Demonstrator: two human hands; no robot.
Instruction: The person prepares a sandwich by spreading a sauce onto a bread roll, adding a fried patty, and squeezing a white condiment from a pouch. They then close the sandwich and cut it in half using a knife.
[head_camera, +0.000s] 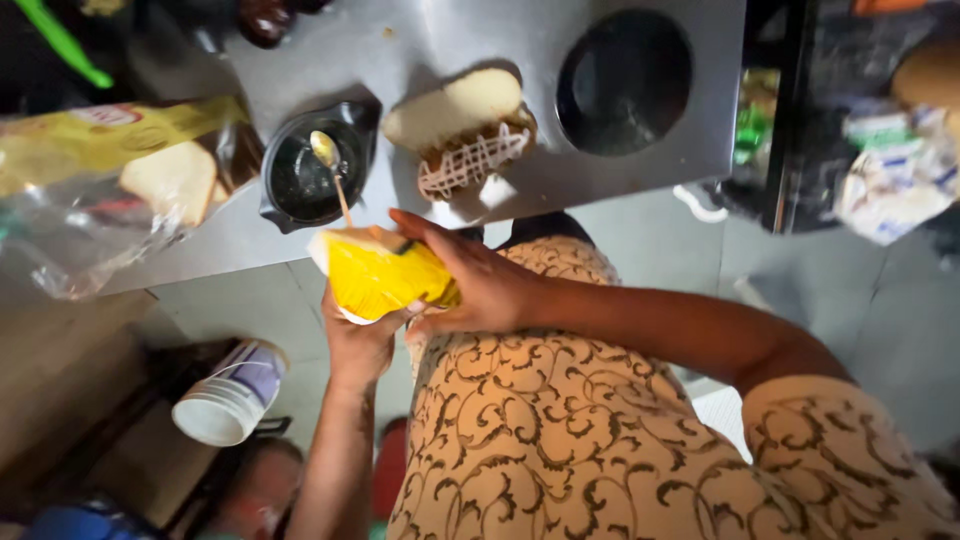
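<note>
yellow tub (385, 280) between both hands | left hand (362, 345) cups underneath | right hand (480, 280) clasps its side

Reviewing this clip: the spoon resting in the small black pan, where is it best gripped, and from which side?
Grip the spoon by its thin handle end, coming from the counter edge nearest the person: the handle slants out over the black pan rim there, while the bowl lies inside.

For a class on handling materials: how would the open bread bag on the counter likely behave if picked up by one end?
The bread bag is thin, crinkled clear plastic, so probably floppy. Its slices lie loose, so they would likely slide and the bag sag.
</note>
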